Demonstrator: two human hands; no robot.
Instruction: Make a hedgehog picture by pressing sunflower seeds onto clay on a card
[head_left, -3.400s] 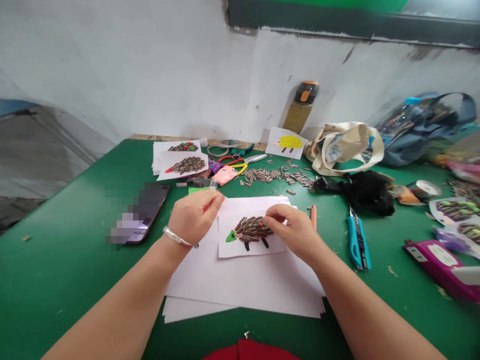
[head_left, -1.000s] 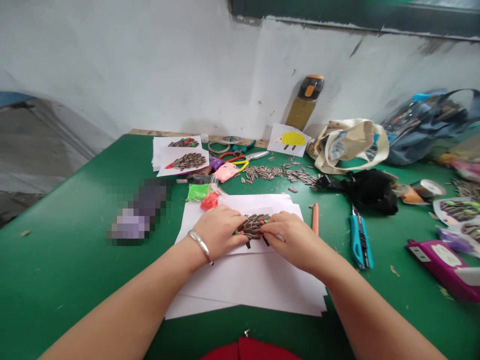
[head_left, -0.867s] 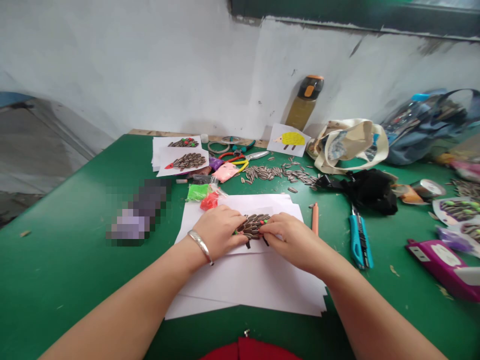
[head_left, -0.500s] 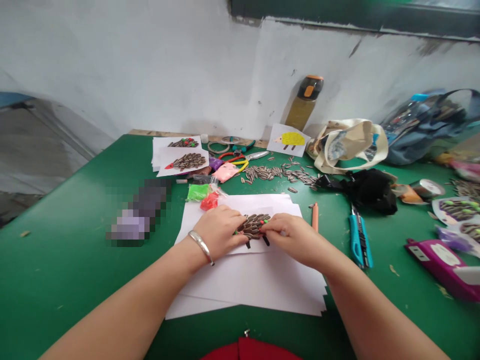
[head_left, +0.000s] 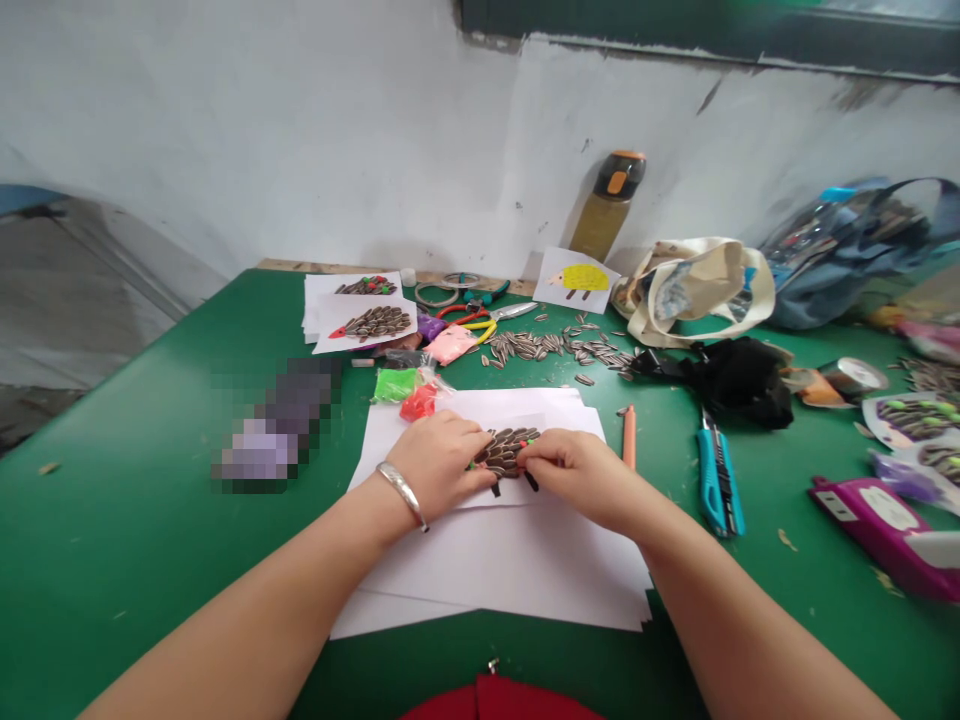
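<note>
A hedgehog picture made of sunflower seeds (head_left: 504, 452) lies on a small white card, with black legs and bits of red and green clay. My left hand (head_left: 439, 455), wearing a silver bangle (head_left: 403, 494), rests at the card's left side with its fingers stretched out over the edge of the seeds. At the right end of the picture, my right hand (head_left: 581, 475) has thumb and forefinger pinched together against the seeds. Whatever is between those fingertips is hidden. Larger white sheets (head_left: 495, 570) lie under the card.
Behind the sheets are bags of green clay (head_left: 395, 385) and red clay (head_left: 418, 402), scissors (head_left: 514, 311) and loose sunflower seeds (head_left: 525, 346). An orange pen-like stick (head_left: 629, 437) and a blue utility knife (head_left: 720, 480) lie to the right. Finished seed cards (head_left: 364, 325) sit back left.
My right hand has shifted very slightly, its fingertips moving a little left and down at the picture's right end. My left hand stays in place.
</note>
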